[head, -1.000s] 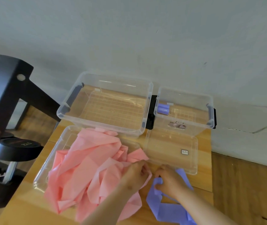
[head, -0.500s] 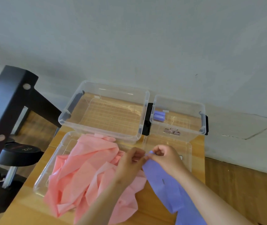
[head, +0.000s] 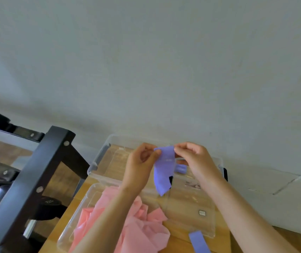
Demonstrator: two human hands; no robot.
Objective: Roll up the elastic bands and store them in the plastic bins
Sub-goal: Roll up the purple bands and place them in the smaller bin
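Holding one purple band (head: pixel 164 170) aloft above the bins: two hands. Left hand (head: pixel 140 167) and right hand (head: pixel 195 161) each pinch its top edge, fingers curled and clamped on it; the band hangs between them.

Bins, clear plastic: two, side by side at the wall. These are a large bin (head: pixel 98 161) and a small bin (head: pixel 221 167) holding one purple roll (head: pixel 181 168).

Lids: two, flat on the bench (head: pixel 180 241). The large lid (head: pixel 67 232) carries a pink heap (head: pixel 142 227), band count unclear; the small lid (head: pixel 186 216) lies beside it.

One purple strip (head: pixel 199 241) lies at the near edge. One black rack (head: pixel 36 179) stands left.
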